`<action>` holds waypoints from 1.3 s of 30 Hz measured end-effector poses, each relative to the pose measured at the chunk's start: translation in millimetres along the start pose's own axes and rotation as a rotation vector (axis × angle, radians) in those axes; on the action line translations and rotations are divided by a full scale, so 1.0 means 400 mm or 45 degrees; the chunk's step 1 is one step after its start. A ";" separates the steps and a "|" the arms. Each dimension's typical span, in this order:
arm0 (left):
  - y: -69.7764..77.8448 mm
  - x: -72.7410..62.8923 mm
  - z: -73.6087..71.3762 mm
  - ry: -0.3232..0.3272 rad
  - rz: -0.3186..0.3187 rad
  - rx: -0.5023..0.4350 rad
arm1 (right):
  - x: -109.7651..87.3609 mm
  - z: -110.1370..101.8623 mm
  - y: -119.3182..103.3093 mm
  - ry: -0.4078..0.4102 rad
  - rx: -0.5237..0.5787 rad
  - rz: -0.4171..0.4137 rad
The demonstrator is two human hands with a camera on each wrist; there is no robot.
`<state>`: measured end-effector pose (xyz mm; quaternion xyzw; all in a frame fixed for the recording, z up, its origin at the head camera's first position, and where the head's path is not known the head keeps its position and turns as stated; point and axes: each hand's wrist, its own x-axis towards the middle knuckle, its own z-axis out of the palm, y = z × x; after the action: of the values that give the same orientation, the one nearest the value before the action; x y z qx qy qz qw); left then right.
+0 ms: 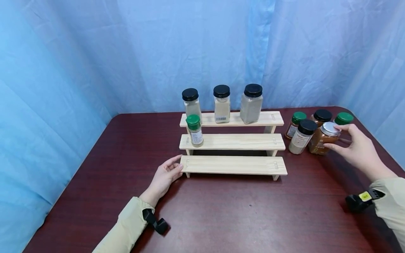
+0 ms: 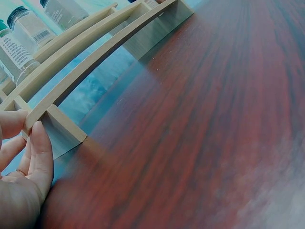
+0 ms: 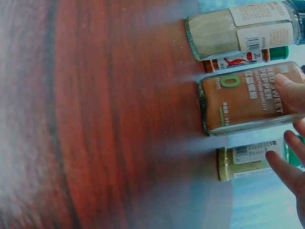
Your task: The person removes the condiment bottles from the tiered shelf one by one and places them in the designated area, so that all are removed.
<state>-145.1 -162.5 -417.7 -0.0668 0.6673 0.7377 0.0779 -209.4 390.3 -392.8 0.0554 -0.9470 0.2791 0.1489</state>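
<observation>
My left hand [image 1: 162, 179] pinches the left end of the wooden three-tier rack [image 1: 234, 165] at its lowest, front shelf; in the left wrist view, thumb and fingertips [image 2: 40, 136] meet around the shelf's corner. To the right of the rack, my right hand [image 1: 360, 149] holds a silver-lidded spice jar [image 1: 319, 142] of reddish-brown powder, labelled red sweet pepper. The thumb [image 3: 289, 93] lies on its label, with the index finger at the lid. Other fingers spread beside the jar, near a green-lidded jar [image 3: 250, 160].
Three black-lidded jars [image 1: 222, 105] stand on the top shelf. A green-capped jar [image 1: 196, 131] is at the middle shelf's left end. Around the held jar stand a black-lidded jar [image 1: 302, 137], a small green-lidded jar [image 1: 295, 124] and another black-lidded one [image 1: 322, 116]. Blue curtains [image 1: 177, 52] surround the table.
</observation>
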 end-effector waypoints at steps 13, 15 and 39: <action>-0.002 -0.001 -0.002 0.000 0.001 -0.002 | -0.008 -0.111 -0.130 0.001 0.011 0.048; -0.002 -0.001 -0.002 0.002 0.002 -0.005 | -0.009 -0.120 -0.143 0.026 0.047 0.047; -0.001 0.002 -0.001 -0.002 0.001 0.004 | -0.023 -0.048 -0.392 0.066 0.539 -0.408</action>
<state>-145.7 -162.8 -418.4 -0.0657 0.6684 0.7367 0.0782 -166.2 269.5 -299.9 0.2274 -0.8426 0.4451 0.2006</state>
